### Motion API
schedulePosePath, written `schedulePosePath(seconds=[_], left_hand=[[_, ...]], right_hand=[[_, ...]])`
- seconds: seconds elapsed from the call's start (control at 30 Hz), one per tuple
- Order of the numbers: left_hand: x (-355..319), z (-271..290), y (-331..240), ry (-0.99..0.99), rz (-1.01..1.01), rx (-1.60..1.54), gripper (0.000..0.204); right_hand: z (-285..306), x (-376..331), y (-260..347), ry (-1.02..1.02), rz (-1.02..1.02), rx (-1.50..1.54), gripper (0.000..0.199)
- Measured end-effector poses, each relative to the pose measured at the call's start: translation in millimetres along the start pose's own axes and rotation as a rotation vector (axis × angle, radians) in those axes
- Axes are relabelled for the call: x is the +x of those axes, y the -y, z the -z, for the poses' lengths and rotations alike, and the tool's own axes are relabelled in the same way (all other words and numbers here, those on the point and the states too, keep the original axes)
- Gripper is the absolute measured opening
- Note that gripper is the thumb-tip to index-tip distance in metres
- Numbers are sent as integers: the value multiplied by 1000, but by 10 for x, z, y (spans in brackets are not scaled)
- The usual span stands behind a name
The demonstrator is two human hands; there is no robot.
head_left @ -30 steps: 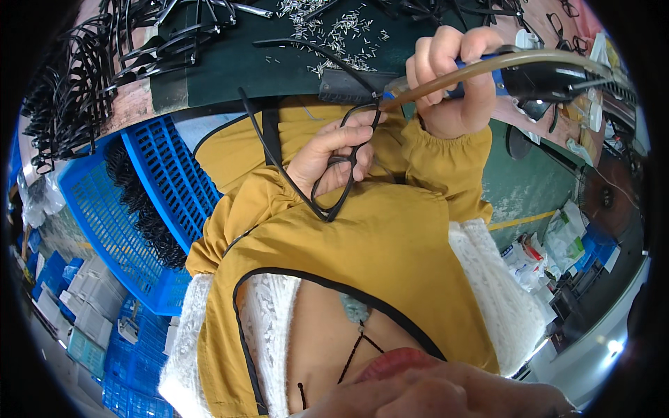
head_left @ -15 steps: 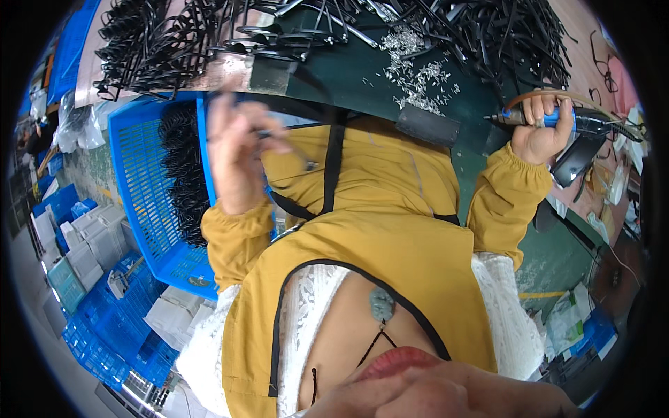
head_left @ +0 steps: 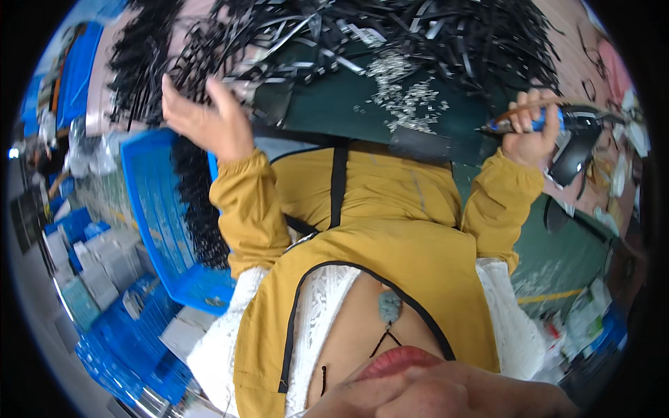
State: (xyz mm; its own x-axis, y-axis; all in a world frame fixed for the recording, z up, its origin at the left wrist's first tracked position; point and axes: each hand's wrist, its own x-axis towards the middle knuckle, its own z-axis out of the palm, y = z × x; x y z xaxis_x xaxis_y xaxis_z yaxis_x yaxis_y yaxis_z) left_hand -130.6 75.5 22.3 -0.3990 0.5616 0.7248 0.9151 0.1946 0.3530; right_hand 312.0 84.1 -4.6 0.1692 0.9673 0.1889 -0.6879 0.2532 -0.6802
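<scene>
My right grip is wrapped round a slim power tool, blue and black, its tip pointing left across the tabletop and touching nothing that I can see. And my left grip: empty, fingers spread, thumb out, hanging by the tabletop's near edge (a bare palm, nothing pinched in it). No eyeglass frame in either of my hands, then!

Just below that left grip sits the blue basket, and inside it a packed row of black frames. Ahead of the same hand, on the left of the tabletop, more black eyewear is massed, too blurred to count. In the middle lies a scatter of small silvery pins, a dark block at the edge just below them. Beyond, a broad tangle of slender black pieces spreads to the right.

How far along? I'd call it well under way: the basketed row looks done, to my judgement, yet with that loose tangle and all those pins, plenty is left. Whether the left-hand mass is finished, I can't tell.
</scene>
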Motion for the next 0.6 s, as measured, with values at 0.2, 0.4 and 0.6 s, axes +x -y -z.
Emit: schedulePosePath(seconds=[0.2,0.4,0.6], left_hand=[[-17,-253,-85,486,-590,-326,33],[196,-481,-297,587,-371,-169,26],[481,-393,-1000,450,-472,-484,24]], right_hand=[[50,25,-69,12,13,6,47],[161,312,125,-189,116,-900,36],[431,536,-14,281,591,-1669,15]])
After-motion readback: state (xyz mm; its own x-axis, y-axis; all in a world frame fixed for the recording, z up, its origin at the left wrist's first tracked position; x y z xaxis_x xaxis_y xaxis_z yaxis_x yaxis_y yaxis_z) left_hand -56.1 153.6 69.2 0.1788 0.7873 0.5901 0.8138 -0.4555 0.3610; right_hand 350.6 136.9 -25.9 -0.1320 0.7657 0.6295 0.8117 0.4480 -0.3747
